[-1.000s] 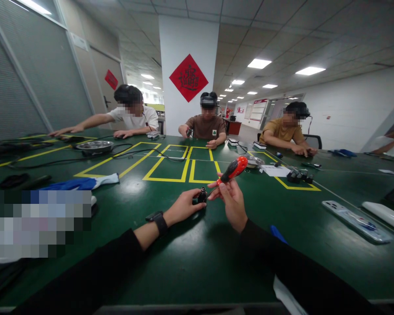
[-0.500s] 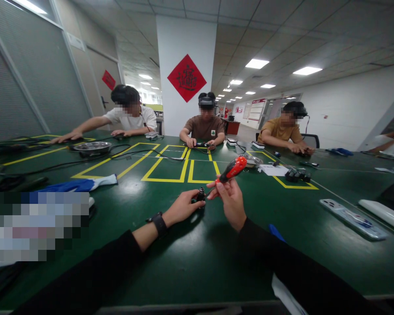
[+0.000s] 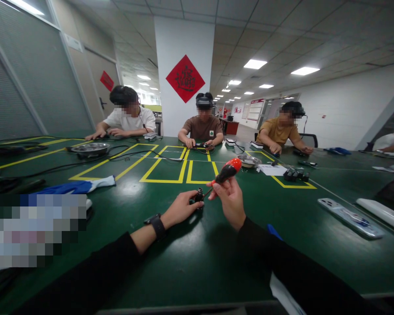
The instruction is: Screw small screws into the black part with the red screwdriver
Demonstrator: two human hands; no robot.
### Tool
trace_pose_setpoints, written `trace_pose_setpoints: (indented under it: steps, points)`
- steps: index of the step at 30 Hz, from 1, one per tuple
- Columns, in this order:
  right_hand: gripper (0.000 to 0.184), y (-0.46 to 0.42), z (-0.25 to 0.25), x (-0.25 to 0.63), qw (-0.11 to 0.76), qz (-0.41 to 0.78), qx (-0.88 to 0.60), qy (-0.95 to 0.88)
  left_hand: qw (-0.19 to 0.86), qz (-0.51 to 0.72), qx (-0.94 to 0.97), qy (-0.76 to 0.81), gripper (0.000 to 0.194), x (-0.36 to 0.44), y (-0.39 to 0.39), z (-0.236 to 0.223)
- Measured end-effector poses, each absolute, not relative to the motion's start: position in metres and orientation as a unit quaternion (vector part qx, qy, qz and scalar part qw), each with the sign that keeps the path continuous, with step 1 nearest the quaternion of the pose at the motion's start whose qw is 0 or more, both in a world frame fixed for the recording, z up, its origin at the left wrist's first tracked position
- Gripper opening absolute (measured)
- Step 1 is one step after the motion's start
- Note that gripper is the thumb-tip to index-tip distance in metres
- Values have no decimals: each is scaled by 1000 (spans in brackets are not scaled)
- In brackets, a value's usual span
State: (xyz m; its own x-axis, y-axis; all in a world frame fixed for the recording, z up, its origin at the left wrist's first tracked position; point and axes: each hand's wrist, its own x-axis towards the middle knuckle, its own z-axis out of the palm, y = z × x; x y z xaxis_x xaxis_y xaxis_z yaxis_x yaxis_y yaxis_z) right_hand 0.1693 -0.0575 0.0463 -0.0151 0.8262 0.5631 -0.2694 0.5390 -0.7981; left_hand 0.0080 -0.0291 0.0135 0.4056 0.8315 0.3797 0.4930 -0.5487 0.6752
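Observation:
My left hand (image 3: 180, 210) rests on the green table (image 3: 197, 262) and pinches a small black part (image 3: 199, 195) that stands upright on the surface. My right hand (image 3: 230, 202) is closed round a screwdriver with a red and black handle (image 3: 227, 171). The handle tilts up to the right, and its thin tip slants down onto the top of the black part. A dark watch sits on my left wrist (image 3: 156, 224).
Three people sit across the table, their hands on small parts. Yellow tape boxes (image 3: 170, 168) mark the middle. A metal bowl (image 3: 89, 149) and cables lie far left, a blue and white cloth (image 3: 75, 186) nearer. Black parts (image 3: 294, 175) and white devices (image 3: 351, 217) lie right.
The screwdriver's tip has come down from above the black part onto its top. The person at the far left drew an outstretched arm back in.

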Motion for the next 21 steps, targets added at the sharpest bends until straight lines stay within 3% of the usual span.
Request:
trace_pose_setpoints:
  steps: [4, 10, 16, 21]
  points:
    - [32, -56, 45, 169, 680, 397, -264, -557, 239, 356, 801, 418, 23, 9, -30, 14]
    - [27, -58, 46, 172, 656, 424, -240, -576, 233, 358, 802, 418, 24, 8, -30, 13]
    - [24, -55, 48, 173, 682, 345, -299, -571, 222, 357, 805, 418, 23, 8, -30, 12]
    - [28, -55, 49, 176, 677, 361, -292, -571, 234, 359, 795, 429, 22, 8, -31, 14]
